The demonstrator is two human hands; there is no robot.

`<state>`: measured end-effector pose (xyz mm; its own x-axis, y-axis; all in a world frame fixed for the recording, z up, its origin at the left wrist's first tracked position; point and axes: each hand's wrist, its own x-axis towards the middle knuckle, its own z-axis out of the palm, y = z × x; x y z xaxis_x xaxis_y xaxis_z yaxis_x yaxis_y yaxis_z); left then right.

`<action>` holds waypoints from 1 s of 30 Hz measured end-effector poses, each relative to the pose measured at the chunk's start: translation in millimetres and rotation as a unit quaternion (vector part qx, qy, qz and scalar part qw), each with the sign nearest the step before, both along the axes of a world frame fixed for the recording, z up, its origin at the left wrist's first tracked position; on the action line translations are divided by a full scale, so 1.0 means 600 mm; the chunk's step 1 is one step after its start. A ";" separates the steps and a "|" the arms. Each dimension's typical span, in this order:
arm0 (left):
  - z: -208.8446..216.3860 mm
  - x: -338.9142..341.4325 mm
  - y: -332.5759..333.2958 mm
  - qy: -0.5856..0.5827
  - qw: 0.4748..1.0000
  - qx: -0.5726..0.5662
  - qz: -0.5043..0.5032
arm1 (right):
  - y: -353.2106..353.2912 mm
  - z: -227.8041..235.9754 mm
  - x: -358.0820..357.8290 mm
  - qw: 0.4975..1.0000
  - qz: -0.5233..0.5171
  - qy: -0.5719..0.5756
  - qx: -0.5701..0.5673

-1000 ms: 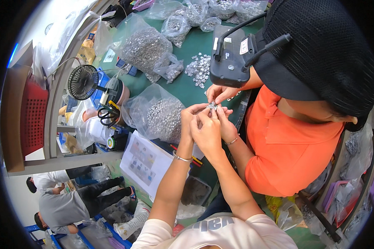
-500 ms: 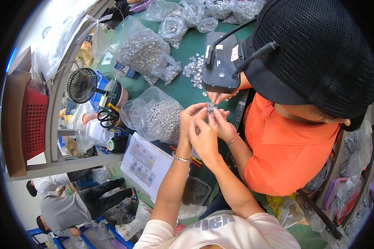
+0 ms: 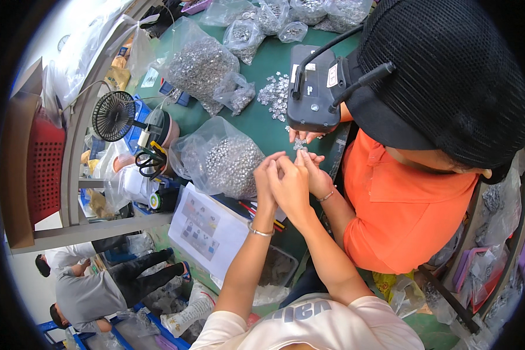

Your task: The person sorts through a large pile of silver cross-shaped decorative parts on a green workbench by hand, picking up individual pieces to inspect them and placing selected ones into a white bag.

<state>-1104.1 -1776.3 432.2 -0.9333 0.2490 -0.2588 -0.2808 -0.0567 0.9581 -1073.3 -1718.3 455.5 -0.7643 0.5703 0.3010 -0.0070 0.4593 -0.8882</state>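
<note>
My left hand (image 3: 266, 178) and my right hand (image 3: 290, 185) meet above the table's near edge, fingers curled and fingertips pressed together. Whatever they hold, if anything, is hidden by the fingers. Just beyond them, a co-worker in an orange shirt holds a small silver star-like metal part (image 3: 300, 143) between the fingers of both hands. The co-worker's nearer hand (image 3: 318, 178) is right beside my right hand. To the left of my hands stands an open clear bag of small shiny metal pieces (image 3: 233, 163).
Farther back lie a large bag of metal parts (image 3: 198, 67), a smaller bag (image 3: 236, 93) and a loose pile (image 3: 274, 96). A printed sheet (image 3: 207, 227), pens (image 3: 265, 216) and a small black fan (image 3: 114, 115) are at left. The co-worker's black cap (image 3: 449, 76) fills the upper right.
My hands have drawn back slightly from the metal part and closed together. It now rests in the co-worker's fingers alone, a little farther away.
</note>
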 end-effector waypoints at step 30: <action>-0.027 0.122 -0.095 -0.048 0.997 -0.062 0.000 | -0.017 0.000 -0.031 0.990 -0.032 -0.032 -0.132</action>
